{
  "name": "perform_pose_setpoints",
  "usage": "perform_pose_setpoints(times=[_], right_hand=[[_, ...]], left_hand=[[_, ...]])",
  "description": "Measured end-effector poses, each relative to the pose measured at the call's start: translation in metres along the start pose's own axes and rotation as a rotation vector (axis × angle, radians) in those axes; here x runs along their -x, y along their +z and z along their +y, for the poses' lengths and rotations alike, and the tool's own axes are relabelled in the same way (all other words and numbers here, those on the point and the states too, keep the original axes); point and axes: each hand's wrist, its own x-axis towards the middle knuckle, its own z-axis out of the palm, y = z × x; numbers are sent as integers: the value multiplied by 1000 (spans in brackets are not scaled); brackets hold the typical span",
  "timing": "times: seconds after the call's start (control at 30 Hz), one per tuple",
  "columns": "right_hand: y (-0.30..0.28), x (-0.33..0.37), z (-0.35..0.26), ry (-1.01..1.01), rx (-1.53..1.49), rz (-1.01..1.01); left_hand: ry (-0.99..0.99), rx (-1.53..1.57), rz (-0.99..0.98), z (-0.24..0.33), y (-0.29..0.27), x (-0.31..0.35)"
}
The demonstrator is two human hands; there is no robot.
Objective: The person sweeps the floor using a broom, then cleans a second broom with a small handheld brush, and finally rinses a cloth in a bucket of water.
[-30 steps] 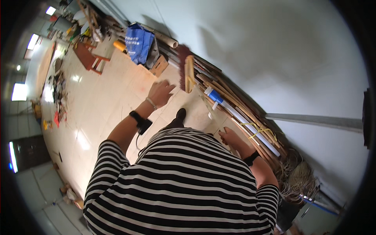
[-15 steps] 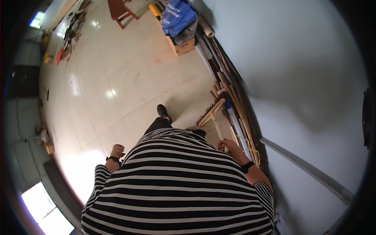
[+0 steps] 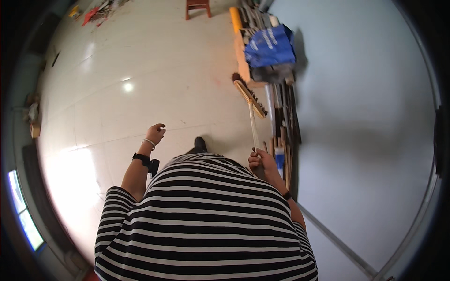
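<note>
My right hand [image 3: 263, 165] is wrapped round the pale handle [image 3: 254, 129] of a push broom, just in front of my striped shirt on the right. Its wooden head [image 3: 249, 97], with dark reddish-brown bristles, points away from me, slanting from upper left to lower right. That head is close to the near end of a wooden box. Whether the bristles touch the tiles, I cannot tell. Out in front on the left, my left hand [image 3: 156, 133] hangs over the floor with loosely bent fingers apart and nothing in them. One dark shoe [image 3: 200, 143] shows below my shirt.
Against the right wall [image 3: 356, 103], the wooden box [image 3: 241, 56] holds long rolls and a blue bag [image 3: 271, 46]. Poles and strips [image 3: 287, 122] lie along the wall's foot. A red-brown stool [image 3: 198, 6] is ahead, with scattered scraps [image 3: 101, 11] far left.
The box and stool appear nearer and further right. My left hand has swung forward, its fingers loosening. My right hand keeps hold of the broom, whose head has moved forward and turned to the opposite slant.
</note>
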Motion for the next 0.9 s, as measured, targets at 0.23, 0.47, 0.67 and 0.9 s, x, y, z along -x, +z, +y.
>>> perform_pose_setpoints(times=[0.23, 0.47, 0.67, 0.9], right_hand=[[80, -101, -25, 246, -183, -203], [164, -206, -33, 211, 1280, 91], [243, -297, -53, -155, 2295, -502], [473, -314, 25, 626, 2086, -916]], left_hand=[[-616, 670, 332, -145, -43, 26], [-1066, 898, 447, -132, -39, 65], [-814, 1836, 690, -113, -86, 21], [-59, 2102, 801, -51, -282, -66]])
